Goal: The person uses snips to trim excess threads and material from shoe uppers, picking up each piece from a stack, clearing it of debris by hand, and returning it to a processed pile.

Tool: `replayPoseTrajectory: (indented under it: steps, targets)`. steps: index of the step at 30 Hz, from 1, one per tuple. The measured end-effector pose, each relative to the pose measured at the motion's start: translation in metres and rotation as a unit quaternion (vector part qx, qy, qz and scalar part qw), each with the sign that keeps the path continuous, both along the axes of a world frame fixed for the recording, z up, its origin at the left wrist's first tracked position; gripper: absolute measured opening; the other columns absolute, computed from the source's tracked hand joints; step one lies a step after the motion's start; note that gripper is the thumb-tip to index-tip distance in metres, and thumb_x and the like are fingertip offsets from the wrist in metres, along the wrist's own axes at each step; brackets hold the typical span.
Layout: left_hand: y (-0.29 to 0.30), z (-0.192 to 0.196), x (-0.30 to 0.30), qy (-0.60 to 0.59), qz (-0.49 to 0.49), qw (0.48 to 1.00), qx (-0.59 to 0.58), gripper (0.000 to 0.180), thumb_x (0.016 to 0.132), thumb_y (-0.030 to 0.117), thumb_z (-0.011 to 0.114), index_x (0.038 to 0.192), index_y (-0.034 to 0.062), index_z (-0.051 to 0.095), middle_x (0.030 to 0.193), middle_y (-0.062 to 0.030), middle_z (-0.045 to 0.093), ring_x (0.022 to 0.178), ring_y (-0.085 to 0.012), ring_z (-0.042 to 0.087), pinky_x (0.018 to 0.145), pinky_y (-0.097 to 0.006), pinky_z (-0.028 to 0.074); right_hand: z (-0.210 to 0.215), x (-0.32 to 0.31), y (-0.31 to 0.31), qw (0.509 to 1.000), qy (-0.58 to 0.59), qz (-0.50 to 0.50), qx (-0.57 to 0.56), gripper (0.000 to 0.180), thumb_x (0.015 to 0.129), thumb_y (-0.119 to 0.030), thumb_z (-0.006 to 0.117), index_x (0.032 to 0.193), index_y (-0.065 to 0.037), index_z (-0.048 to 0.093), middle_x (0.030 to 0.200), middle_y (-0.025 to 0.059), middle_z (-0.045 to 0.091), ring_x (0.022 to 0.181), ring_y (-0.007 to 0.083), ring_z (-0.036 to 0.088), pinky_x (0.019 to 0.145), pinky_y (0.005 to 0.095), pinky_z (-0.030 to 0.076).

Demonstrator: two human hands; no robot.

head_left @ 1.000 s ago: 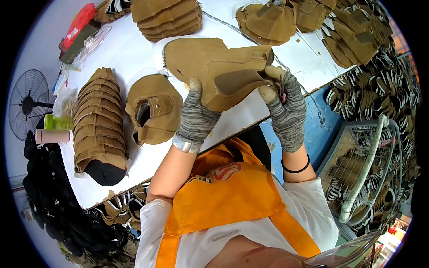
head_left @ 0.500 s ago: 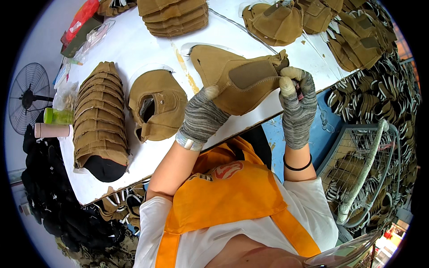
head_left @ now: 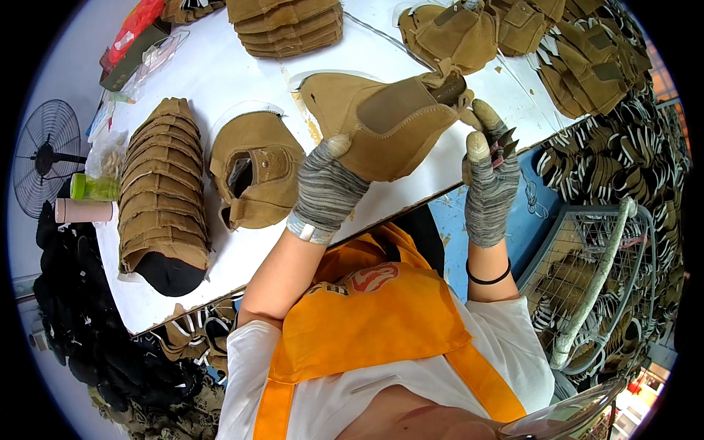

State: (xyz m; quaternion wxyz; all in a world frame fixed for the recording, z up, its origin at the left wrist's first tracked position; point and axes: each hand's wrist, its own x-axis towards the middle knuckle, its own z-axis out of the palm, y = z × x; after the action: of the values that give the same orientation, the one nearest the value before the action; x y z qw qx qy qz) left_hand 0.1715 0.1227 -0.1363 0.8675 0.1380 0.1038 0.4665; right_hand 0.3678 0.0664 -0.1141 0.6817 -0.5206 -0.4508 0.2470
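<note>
A brown suede boot upper (head_left: 392, 121) with a darker elastic side panel is tilted over the white table. My left hand (head_left: 330, 187), in a grey knitted glove, grips its lower edge, thumb on top and the other fingers hidden beneath. At the upper's opening, on the right, a fabric tab stands up. My right hand (head_left: 490, 172), also gloved, is beside that opening with thumb and forefinger apart. In its palm is a small tool with dark pointed blades and a reddish handle, seemingly thread snips (head_left: 504, 149). Another boot upper (head_left: 257, 172) rests on the table to the left.
A row of nested brown uppers (head_left: 165, 198) lies at the table's left; more stacks (head_left: 286, 28) stand along the back. A wire basket cart (head_left: 587, 279) with uppers is at the right. A fan (head_left: 45, 154), a green-lidded jar (head_left: 95, 188) and a pink cup (head_left: 84, 211) are far left.
My right hand has come away from the upper's opening, and the dark blades in it now show. My left hand has shifted slightly left, turning the upper so its opening points up more.
</note>
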Motion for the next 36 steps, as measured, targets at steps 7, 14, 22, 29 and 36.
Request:
replayPoseTrajectory:
  steps: [7,14,22,29,36]
  targets:
    - [-0.005,0.005,0.007,0.056,-0.009,0.993,0.103,0.077,0.074,0.027,0.075,0.134,0.0031,0.034,0.132,-0.0121,0.044,0.122,-0.0262,0.044,0.105,-0.039,0.036,-0.012,-0.001,0.001,0.999,0.018,0.04,-0.005,0.072,0.077,-0.037,0.074,0.131,0.0,0.044,0.124,0.0124,0.053,0.113,0.0194,0.05,0.093,0.0324,0.042]
    - [-0.006,0.008,0.009,0.101,0.008,0.986,0.131,0.079,0.069,0.026,0.078,0.133,0.0024,0.038,0.13,-0.0144,0.047,0.122,-0.0298,0.043,0.106,-0.042,0.034,-0.046,-0.012,0.002,0.973,0.183,0.143,0.016,0.087,0.07,-0.027,0.081,0.137,0.0,0.032,0.123,0.0095,0.049,0.095,0.0123,0.054,0.082,0.0259,0.047]
    - [-0.004,-0.002,0.005,0.221,-0.022,0.947,0.234,0.084,0.067,0.039,0.08,0.132,0.0037,0.039,0.127,-0.0077,0.049,0.114,-0.0193,0.049,0.097,-0.032,0.042,-0.012,-0.021,0.003,0.963,0.207,0.171,0.003,0.073,0.068,-0.023,0.083,0.125,-0.001,0.043,0.112,0.0079,0.055,0.094,0.0171,0.056,0.083,0.0283,0.049]
    - [-0.004,0.015,0.019,0.12,-0.065,0.968,0.209,0.086,0.072,0.044,0.075,0.135,0.0042,0.033,0.134,-0.011,0.042,0.122,-0.0238,0.043,0.102,-0.039,0.04,-0.006,-0.017,0.002,0.982,0.146,0.112,-0.027,0.063,0.066,-0.021,0.083,0.116,-0.002,0.05,0.102,0.0046,0.059,0.091,0.0147,0.058,0.081,0.0279,0.05]
    - [0.004,-0.009,0.012,0.14,0.046,0.961,0.234,0.078,0.082,0.043,0.066,0.137,0.0033,0.029,0.139,-0.0124,0.035,0.128,-0.0266,0.037,0.108,-0.042,0.032,-0.009,-0.008,-0.007,0.991,0.116,0.069,-0.02,0.05,0.072,-0.016,0.078,0.114,-0.006,0.053,0.106,0.0056,0.059,0.09,0.0129,0.058,0.073,0.0235,0.05]
